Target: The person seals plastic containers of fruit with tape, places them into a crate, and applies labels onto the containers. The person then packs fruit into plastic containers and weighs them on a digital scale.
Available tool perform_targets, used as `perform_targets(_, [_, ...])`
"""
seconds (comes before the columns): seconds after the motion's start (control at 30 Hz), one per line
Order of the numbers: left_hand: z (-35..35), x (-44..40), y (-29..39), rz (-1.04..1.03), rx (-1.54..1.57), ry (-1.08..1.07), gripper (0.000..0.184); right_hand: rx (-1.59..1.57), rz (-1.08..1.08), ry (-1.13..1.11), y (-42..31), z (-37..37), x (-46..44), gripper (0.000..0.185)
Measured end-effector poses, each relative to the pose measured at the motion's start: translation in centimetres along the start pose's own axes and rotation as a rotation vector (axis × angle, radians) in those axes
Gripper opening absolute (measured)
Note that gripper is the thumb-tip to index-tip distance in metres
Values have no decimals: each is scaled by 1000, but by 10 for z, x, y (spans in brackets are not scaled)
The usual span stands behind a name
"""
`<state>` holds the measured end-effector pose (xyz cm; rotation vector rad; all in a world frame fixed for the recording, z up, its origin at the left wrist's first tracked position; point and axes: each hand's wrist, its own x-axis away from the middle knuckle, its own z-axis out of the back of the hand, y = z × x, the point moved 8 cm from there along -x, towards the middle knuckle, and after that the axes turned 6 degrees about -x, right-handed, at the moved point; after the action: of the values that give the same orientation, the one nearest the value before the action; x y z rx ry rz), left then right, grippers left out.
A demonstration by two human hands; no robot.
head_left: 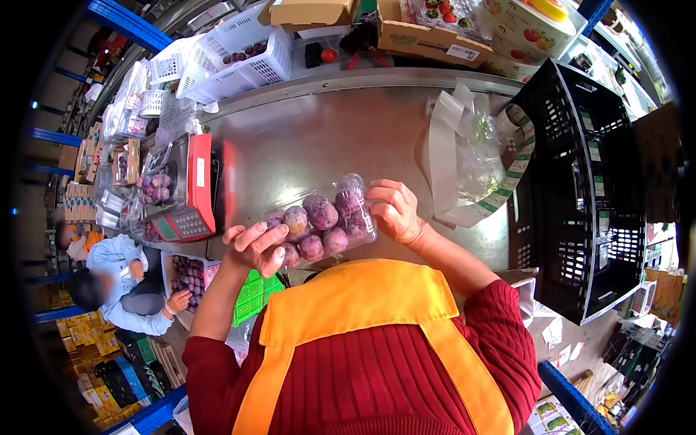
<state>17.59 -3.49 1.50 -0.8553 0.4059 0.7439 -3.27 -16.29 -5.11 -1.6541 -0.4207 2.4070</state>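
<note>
Between my two hands is a clear plastic punnet of plums [322, 213], tilted above the metal table near my apron. My left hand [255, 246] grips its left end, fingers over the edge and thumb below. At the right end, my right hand [394, 209] pinches the punnet's edge with bent fingers. Several purple plums show through the plastic, which bulges up at the right side. Whether the lid is fully closed I cannot tell.
A red scale [197, 190] stands left with a pack of plums on it. To the right are a roll of labels [518, 163], clear plastic bags [475, 152] and black crates [573, 196]. A white basket [235, 61] sits behind. A person [127, 283] crouches at lower left beside a crate of plums.
</note>
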Motion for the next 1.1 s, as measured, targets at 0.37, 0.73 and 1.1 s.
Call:
perform_targets(0.37, [4, -16, 0, -74, -27, 60, 38, 4, 10, 56, 6, 4, 3, 28])
perform_targets(0.73, [-30, -8, -15, 763, 604, -138, 77, -356, -324, -125, 31, -3, -18, 33])
perform_targets(1.1, [-114, 61, 68, 2260, 2223, 136, 54, -1201, -1021, -36, 68, -75, 13, 72])
